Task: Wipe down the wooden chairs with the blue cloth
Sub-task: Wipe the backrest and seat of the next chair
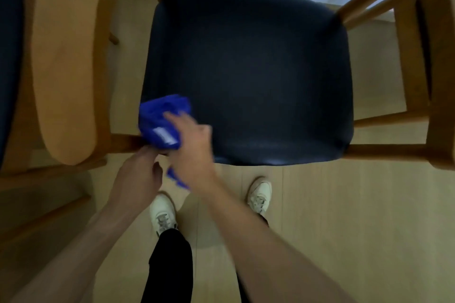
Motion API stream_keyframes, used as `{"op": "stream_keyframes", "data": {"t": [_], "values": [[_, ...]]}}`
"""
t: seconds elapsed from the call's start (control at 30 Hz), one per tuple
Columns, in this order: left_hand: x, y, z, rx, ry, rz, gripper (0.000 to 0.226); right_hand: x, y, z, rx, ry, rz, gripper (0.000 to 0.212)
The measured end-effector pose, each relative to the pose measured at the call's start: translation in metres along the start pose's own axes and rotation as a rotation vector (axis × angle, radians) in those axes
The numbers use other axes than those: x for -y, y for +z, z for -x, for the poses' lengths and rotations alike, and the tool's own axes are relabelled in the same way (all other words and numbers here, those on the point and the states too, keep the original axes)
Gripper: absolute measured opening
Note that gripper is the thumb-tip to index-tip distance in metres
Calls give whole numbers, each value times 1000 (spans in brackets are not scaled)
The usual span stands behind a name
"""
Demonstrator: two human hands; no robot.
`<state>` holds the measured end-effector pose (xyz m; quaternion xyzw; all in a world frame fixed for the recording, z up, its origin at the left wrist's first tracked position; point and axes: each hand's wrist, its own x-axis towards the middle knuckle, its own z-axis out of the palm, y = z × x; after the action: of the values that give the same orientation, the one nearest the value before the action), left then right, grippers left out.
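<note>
Blue cloth (161, 122), bunched and soft with a white label, is seen on the front-left corner of the dark padded seat (248, 76) of a wooden chair (384, 152). It is pressed down by the right hand (189, 140), fingers spread flat on top (motion-blurred). The left hand (140, 174) is curled at the wooden rail (124, 141) just under the cloth; whether cloth is pinched cannot be told. A loose blue end hangs between the hands. Two chairs are counted: a second chair (64, 61) with a smooth rounded wooden backrest is beside the first. Two white sneakers (162, 214) are seen on pale wood-look flooring (344, 204).
</note>
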<state>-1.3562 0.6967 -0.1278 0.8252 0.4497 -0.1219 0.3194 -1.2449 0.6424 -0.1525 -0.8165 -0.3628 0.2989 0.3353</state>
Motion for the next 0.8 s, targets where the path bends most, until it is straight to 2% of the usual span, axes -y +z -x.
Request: {"op": "stream_keyframes", "data": {"t": [0.07,0.1,0.17,0.23,0.33,0.43,0.5,0.57,0.63,0.7,0.8], "values": [[14,-6,8,33,-90,-13,17,19,29,9,92,5,-13,72],[22,-9,12,44,-112,-20,23,17,31,12,102,-14,-1,73],[34,-13,19,62,-97,-37,36,-5,9,15,110,-118,80,74],[36,-12,22,50,-58,-23,38,-42,-35,18,60,-151,185,74],[28,1,19,49,-18,-5,37,-126,-127,35,-172,37,200,60],[15,21,16,64,50,23,39,-179,-198,61,-498,453,105,56],[4,30,16,71,96,42,40,-183,-195,58,-674,638,14,51],[-4,34,17,59,124,46,39,-159,-162,48,-767,634,-14,50],[-8,32,17,47,124,54,39,-123,-117,43,-700,480,26,56],[-6,26,14,44,101,51,38,-86,-70,47,-447,338,64,69],[1,12,12,64,17,26,39,-38,-15,55,-117,212,-15,80]]}}
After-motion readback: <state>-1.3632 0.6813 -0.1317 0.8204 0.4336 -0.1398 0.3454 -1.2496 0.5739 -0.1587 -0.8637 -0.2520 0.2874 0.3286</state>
